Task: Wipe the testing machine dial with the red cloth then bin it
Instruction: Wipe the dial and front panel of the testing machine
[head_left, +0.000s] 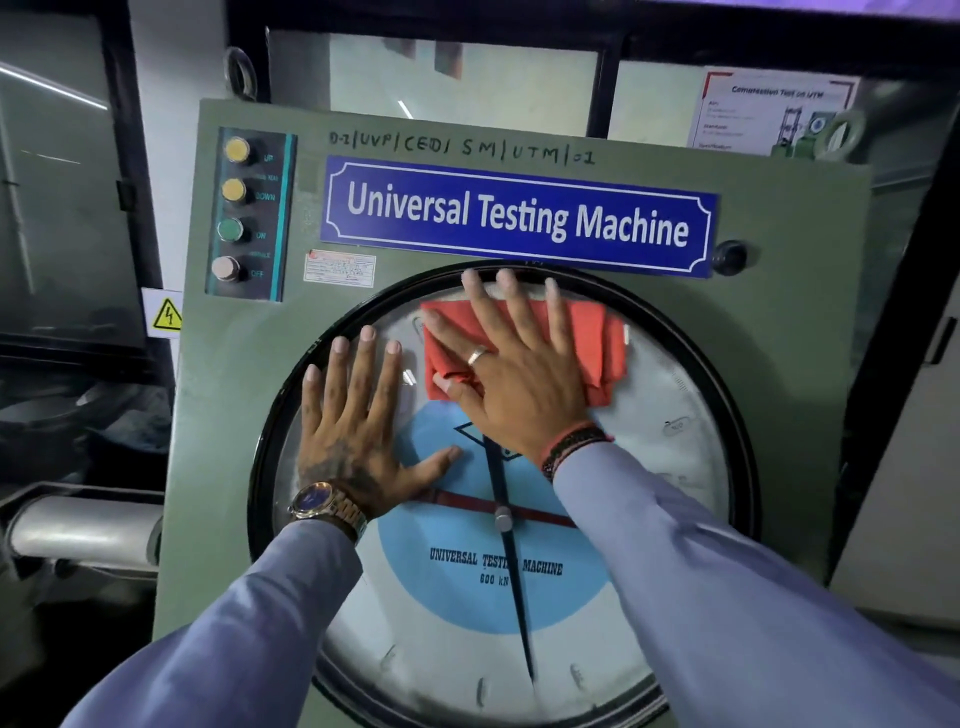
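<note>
Sleeved forearms are reaching up to the dial (675, 415); right hand (511, 374) is pressing the folded red cloth (587, 343) flat, fingers spread, against the upper glass. Left hand (358, 421) is lying open, bracing beside it. Wiping well likely means keeping the palm flat and sweeping down across the lower glass, not yet covered.

The dial (675, 426) has a glossy glass cover with glare streaks, ringed by a shiny black rim (727, 374). At its twelve o'clock lies a matt, creased red cloth (597, 338). The green panel (249, 415) looks like matt painted metal; the blue nameplate (514, 215) is smooth and glossy.
</note>
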